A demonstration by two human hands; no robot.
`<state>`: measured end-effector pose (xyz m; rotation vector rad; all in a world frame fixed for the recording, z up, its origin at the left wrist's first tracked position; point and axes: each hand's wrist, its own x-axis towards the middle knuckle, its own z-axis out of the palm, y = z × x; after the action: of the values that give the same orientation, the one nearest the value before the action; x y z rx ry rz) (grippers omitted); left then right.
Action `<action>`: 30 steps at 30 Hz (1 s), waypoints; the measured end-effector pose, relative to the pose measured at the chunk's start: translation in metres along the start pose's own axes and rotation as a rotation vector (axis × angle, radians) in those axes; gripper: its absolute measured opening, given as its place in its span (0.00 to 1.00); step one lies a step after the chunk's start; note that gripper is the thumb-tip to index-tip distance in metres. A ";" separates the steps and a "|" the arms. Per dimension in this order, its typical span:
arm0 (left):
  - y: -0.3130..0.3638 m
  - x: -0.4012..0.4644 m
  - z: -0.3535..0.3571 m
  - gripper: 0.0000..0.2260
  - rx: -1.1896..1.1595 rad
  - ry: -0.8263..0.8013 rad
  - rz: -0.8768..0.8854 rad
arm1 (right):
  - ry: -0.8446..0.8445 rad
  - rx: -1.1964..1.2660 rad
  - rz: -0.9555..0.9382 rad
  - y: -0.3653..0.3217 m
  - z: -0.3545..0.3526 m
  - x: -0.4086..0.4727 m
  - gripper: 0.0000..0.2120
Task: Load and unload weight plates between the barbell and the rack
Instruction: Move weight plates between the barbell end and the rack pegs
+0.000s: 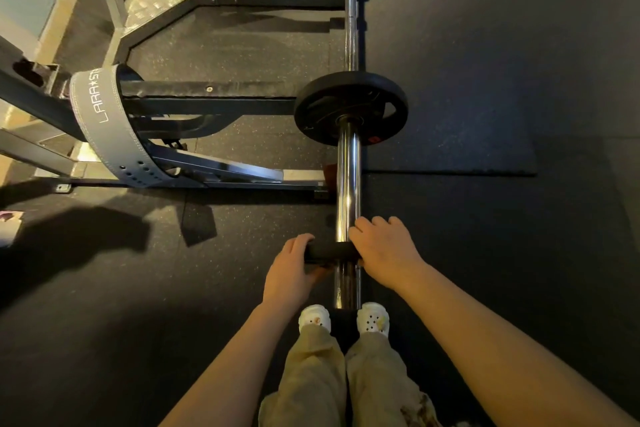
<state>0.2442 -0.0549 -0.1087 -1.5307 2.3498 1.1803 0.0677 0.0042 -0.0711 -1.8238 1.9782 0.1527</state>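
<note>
Plate (pixel 331 252) on barbell sleeve (pixel 347 184), both hands' grip (pixel 290 270) (pixel 382 253)

A gym's weightlifting corner.
Black speckled rubber floor (pixel 485 80), grey steel rack frame (pixel 221 104), chrome barbell (pixel 348 184) carrying a black round weight plate (pixel 332 104), grey leather lifting belt (pixel 104 135).

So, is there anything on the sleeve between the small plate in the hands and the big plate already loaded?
Nothing visible. Both hands, left and right, grip the small plate near the sleeve's end, and the chrome runs bare up to the big plate.
</note>
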 end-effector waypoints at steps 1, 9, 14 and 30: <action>0.001 0.001 -0.002 0.24 0.034 -0.009 0.022 | -0.011 -0.016 -0.006 -0.001 0.000 0.001 0.20; 0.032 0.016 -0.017 0.18 0.236 0.138 0.287 | 0.035 0.072 0.193 0.029 0.011 -0.018 0.19; 0.043 0.025 -0.018 0.15 0.297 0.076 0.343 | -0.046 0.182 0.281 0.038 0.012 -0.019 0.27; -0.017 0.025 -0.013 0.35 -0.101 -0.075 -0.114 | 0.064 0.301 0.270 -0.025 0.007 0.010 0.23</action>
<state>0.2501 -0.0850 -0.1201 -1.5979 2.1564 1.3226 0.0931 -0.0054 -0.0762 -1.3876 2.1519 -0.1183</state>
